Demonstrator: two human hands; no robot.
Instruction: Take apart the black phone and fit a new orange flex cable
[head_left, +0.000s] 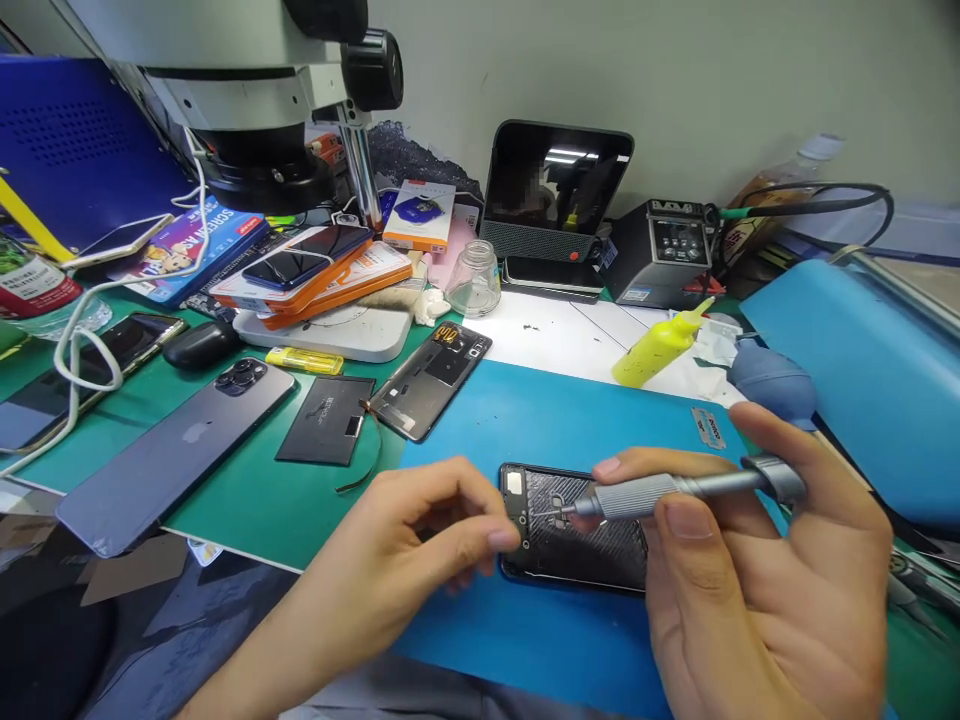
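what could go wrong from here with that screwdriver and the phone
The screwdriver in the right hand points at the opened phone, so a slip might scratch its inside.

Its tip is also close to the left hand, which it could jab.

The thin cable lying near the left hand might get snagged.

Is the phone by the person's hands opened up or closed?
Opened up: the phone has no smooth back on; its dark striped interior and small ringed screw spots show.
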